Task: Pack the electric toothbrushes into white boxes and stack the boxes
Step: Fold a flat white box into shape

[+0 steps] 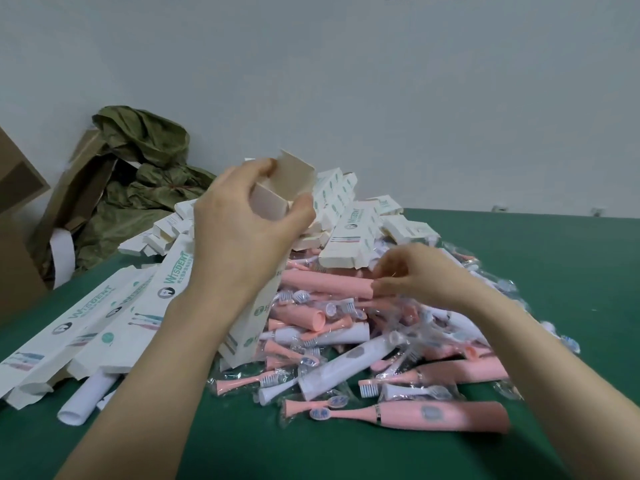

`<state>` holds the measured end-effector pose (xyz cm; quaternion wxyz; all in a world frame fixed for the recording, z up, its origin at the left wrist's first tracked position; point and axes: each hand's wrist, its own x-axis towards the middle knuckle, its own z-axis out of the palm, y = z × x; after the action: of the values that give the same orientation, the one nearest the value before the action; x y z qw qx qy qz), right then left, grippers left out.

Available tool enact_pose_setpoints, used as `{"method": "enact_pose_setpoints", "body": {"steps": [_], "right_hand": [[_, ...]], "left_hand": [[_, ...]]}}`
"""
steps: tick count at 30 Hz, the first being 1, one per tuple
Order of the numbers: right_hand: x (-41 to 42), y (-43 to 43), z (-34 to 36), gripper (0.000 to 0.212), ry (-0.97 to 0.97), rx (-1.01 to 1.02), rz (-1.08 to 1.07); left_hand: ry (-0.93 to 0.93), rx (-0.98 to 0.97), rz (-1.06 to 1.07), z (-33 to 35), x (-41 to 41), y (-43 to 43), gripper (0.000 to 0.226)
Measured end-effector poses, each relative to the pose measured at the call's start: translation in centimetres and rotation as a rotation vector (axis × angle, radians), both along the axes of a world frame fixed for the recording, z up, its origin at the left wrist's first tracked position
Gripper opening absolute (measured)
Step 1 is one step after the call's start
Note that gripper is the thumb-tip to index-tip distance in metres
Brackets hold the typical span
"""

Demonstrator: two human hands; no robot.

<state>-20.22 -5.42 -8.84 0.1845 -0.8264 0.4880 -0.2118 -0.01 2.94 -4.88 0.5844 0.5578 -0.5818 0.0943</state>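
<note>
- White box [294,183]: held upright above the heap with its open end up and the top flaps spread. The inside looks plain and unprinted. Its lower end reaches down among the toothbrushes.
- Left grip [247,233]: thumb and fingers are curled round the upper end of the white box, clamped on it just below the flaps.
- Pink toothbrush [329,282]: a handle lying crosswise near the top of the heap, to the right of the held box.
- Right grip [427,277]: fingertips are drawn together on the right end of the pink toothbrush, pinching it. That area is slightly blurred.
- Toothbrush heap [349,344]: pink and white handles and loose brush heads, most in clear wrap, piled on the middle of the tabletop [242,448].
- A complete pink brush [436,415] lies nearest me at the front edge of the heap.
- Flat boxes [90,323]: white printed sleeves fanned out on the left of the tabletop, touching the heap. A white roll [88,393] pokes out from under them.
- Box pile [353,216]: more white boxes tumbled behind the heap, toward the wall [346,81].
- Far left: crumpled olive wrapping [149,174] against the wall, with a brown carton [17,244] beside it.
</note>
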Motion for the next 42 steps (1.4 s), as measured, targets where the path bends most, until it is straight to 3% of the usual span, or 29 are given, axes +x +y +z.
{"method": "enact_pose_setpoints", "body": {"steps": [3, 6, 12, 13, 16, 18, 22, 26, 34, 37, 40, 42], "right_hand": [[0.6, 0.3, -1.2, 0.020, -0.065, 0.089, 0.037], [1.5, 0.4, -2.1, 0.029, -0.058, 0.037, 0.007], [1.2, 0.3, -1.5, 0.024, 0.057, -0.067, 0.002], [0.7, 0.3, -0.9, 0.022, -0.024, -0.073, -0.014], [-1.2, 0.7, 1.6, 0.011, -0.523, 0.003, -0.023], [-2.6, 0.6, 3.2, 0.007, -0.775, -0.070, -0.084], [-5.2, 0.8, 5.9, 0.025, -1.092, -0.366, -0.167], [-6.2, 1.5, 8.3, 0.028, -1.307, -0.439, -0.126], [-2.2, 1.2, 7.1, 0.012, -0.922, -0.607, -0.145], [-2.1, 1.2, 7.1, 0.021, -0.692, -0.765, -0.131], [-2.0, 1.0, 7.5, 0.028, -0.548, -0.817, -0.006], [-2.1, 0.7, 8.1, 0.027, -0.559, -0.714, 0.146]], "left_hand": [[0.000, 0.044, -0.026, -0.8, -0.8, -0.6, 0.057], [-0.023, 0.040, -0.038, -2.2, -1.1, -0.9, 0.052], [-0.047, 0.059, -0.012, -2.6, -0.6, -1.7, 0.057], [-0.050, 0.067, -0.004, -2.8, -0.6, -2.1, 0.054], [-0.053, 0.104, -0.008, -3.0, -1.0, -3.1, 0.052], [-0.079, 0.145, -0.010, -3.3, -1.4, -3.6, 0.055], [-0.085, 0.162, 0.003, -3.6, -1.5, -4.3, 0.060], [-0.099, 0.183, 0.000, -3.7, -1.6, -4.5, 0.063], [-0.132, 0.232, -0.014, -4.0, -1.7, -4.7, 0.065], [-0.148, 0.254, -0.023, -4.1, -1.8, -4.8, 0.065], [-0.168, 0.262, -0.029, -4.4, -1.9, -4.9, 0.062], [-0.174, 0.266, -0.020, -4.7, -1.9, -4.9, 0.060]]}}
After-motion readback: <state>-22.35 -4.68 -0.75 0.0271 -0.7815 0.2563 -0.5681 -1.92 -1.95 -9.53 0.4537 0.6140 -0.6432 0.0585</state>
